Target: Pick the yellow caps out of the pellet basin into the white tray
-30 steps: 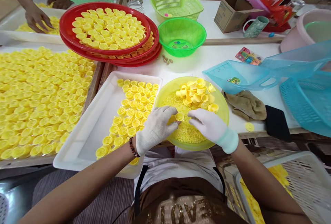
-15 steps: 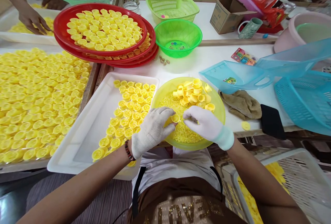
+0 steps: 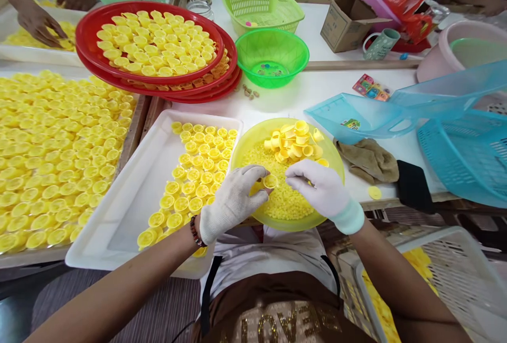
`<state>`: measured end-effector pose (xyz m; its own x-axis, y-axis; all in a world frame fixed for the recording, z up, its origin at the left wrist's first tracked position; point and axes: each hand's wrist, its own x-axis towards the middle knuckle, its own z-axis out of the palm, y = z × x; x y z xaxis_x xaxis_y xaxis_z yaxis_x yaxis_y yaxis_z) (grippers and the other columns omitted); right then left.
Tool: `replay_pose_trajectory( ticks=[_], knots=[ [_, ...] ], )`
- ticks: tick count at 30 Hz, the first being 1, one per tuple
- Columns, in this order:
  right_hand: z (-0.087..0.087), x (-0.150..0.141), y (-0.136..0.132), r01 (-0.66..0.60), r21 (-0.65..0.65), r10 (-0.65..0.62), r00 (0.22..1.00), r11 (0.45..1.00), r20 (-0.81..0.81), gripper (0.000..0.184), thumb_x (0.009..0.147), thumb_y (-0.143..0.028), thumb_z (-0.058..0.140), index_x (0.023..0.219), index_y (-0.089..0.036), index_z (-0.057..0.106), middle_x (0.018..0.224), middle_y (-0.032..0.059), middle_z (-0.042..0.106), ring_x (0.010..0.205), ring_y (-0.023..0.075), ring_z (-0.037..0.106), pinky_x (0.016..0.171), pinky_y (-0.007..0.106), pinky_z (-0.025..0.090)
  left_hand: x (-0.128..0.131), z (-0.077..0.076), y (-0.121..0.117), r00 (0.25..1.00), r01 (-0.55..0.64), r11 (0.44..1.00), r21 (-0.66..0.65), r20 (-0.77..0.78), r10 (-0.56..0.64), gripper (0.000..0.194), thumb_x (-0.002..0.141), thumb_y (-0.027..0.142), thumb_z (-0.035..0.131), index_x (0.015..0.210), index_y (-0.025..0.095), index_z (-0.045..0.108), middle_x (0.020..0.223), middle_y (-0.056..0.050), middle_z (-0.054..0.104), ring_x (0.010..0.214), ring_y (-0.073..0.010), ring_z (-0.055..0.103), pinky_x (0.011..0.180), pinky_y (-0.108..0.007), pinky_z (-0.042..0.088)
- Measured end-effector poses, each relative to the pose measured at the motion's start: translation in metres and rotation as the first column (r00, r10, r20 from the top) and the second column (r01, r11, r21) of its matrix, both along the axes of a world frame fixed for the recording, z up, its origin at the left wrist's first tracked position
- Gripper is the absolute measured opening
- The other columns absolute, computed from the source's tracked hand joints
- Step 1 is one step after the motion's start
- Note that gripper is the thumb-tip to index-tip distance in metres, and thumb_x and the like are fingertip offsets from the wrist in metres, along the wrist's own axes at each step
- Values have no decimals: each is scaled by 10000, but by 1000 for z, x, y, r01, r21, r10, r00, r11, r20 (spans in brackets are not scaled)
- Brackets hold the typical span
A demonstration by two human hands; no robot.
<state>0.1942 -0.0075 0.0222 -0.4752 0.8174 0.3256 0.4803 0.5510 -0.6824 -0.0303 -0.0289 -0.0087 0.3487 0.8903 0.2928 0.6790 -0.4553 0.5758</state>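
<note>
My left hand, in a white knit glove, pinches a small yellow plastic cup with its open mouth facing up. Just right of the cup, my gloved right hand has its thumb and fingers pinched together; whatever is between them is hidden. Both hands are over a translucent yellow bowl holding many tiny yellow pellets. A heap of yellow cups lies in the bowl's far side. Left of the bowl, a white tray bears rows of yellow cups with pieces inside.
Stacked red trays of cups stand behind the white tray. Beyond the bowl are a green bowl and a blue scoop. A brown cloth and a black phone-like slab lie right. Another person's hand works at far left.
My right hand has drawn slightly right, away from the cup in my left hand. The left hand keeps its hold. The other person's hand has shifted a little.
</note>
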Motion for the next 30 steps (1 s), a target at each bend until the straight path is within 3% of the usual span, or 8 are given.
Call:
replay_pose_trajectory(
  ticks=[5,10,14,18,21,23,27,30],
  knots=[
    [5,-21,1,-77,56,77,997,995,-11,196,958,-159,529,979,-230,710,949,24,741,880,154,675,820,286,532,6,3,-1,998,25,999,-23,-58,-27,210,850,267,676,1031,184,611,1012,-54,718,933,-230,678,838,-376,546],
    [3,-10,3,26,13,-26,1000,1000,16,171,953,-207,549,1011,-222,709,969,36,751,892,175,695,841,316,548,-6,5,-4,999,-41,999,12,-14,41,244,877,313,669,1085,204,601,1080,-56,715,997,-218,677,894,-376,542],
    [-11,16,6,7,-84,13,970,996,244,166,939,-246,557,997,-227,711,999,58,750,924,227,698,860,403,559,-47,14,-3,983,-185,981,50,21,184,227,890,311,648,1086,206,604,1042,-51,706,945,-194,673,881,-358,544],
    [-22,29,11,-33,-112,69,943,993,327,207,940,-302,558,1066,-222,700,1103,87,722,1033,268,672,925,478,547,-114,22,5,902,-423,902,84,-57,429,213,888,344,618,1052,209,633,1026,-50,669,875,-184,632,844,-335,531],
    [-20,26,15,-24,-101,54,952,995,300,209,958,-316,535,1073,-228,686,1095,81,719,1039,261,669,920,466,544,-160,11,18,797,-566,822,69,-211,566,275,854,396,629,1045,201,656,938,-55,644,824,-198,607,800,-336,509],
    [-17,23,18,-13,-95,40,957,995,286,193,959,-310,535,1054,-230,682,1071,73,724,1023,255,672,912,456,537,-180,-1,31,754,-609,793,23,-292,588,269,828,414,630,983,196,661,853,-50,629,808,-209,597,763,-330,487],
    [-12,14,22,24,-67,-4,959,997,283,172,950,-278,547,1053,-224,674,1064,63,728,1014,237,672,905,412,519,-186,-21,56,760,-601,796,-79,-364,538,193,802,347,579,886,189,650,831,-53,646,781,-205,585,717,-314,445],
    [-12,3,28,44,-22,-34,943,999,331,182,963,-254,523,1068,-206,663,1054,62,712,1010,219,656,877,363,501,-181,-26,67,765,-601,791,-111,-366,530,210,790,300,534,892,163,657,814,-56,658,741,-198,576,679,-306,424]
  ],
)
